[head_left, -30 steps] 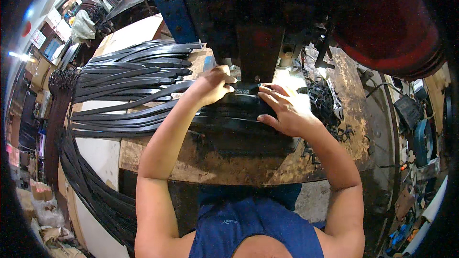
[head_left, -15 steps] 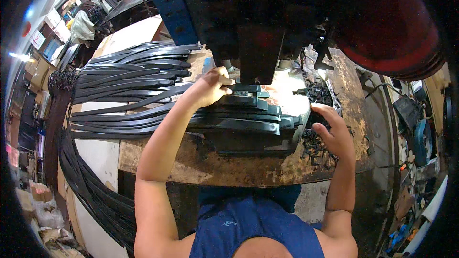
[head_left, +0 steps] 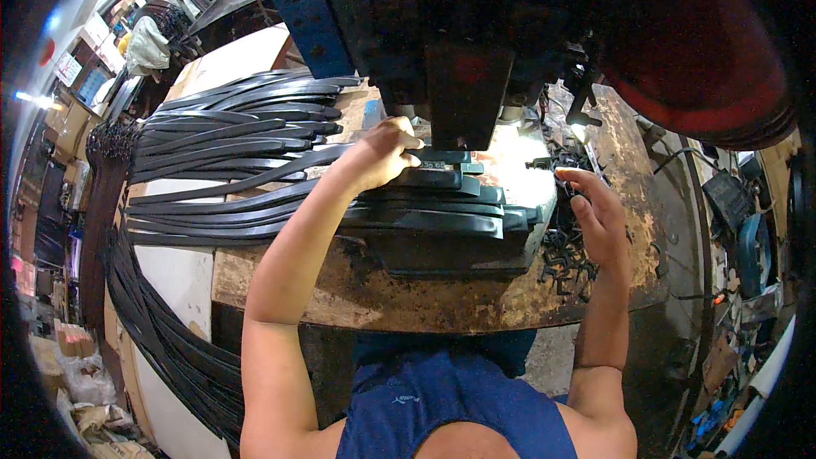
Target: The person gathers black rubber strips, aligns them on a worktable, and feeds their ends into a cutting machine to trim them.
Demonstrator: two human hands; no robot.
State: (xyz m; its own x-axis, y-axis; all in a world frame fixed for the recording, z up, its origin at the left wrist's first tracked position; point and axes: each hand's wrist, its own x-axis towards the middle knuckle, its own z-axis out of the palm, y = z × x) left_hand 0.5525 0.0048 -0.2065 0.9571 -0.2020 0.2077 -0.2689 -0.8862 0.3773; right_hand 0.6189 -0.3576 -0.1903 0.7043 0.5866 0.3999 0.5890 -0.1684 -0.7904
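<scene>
Under the dark press point(head_left: 466, 76), my left hand point(head_left: 384, 153) is closed on the end of a black belt strap point(head_left: 289, 163). The strap runs off to the left, and my fingers partly hide its end. Just in front of it, several more black straps point(head_left: 425, 219) lie stacked across a dark block point(head_left: 459, 262). My right hand point(head_left: 597, 211) hovers over small black hook-shaped pieces point(head_left: 565, 263) at the right of the table. Its thumb and forefinger are bent but apart, with nothing clearly held between them.
Many black straps point(head_left: 212, 132) fan across the left side, and a long bundle point(head_left: 170, 323) droops over the table's left part. The worn wooden table point(head_left: 340, 293) has a curved front edge. A large red rounded housing point(head_left: 697, 76) overhangs the right. Bright light falls beside the press.
My left hand and the strap in it have shifted slightly right. The right hand has turned, its thumb and forefinger coming nearer each other. The stacked straps sit slightly further right.
</scene>
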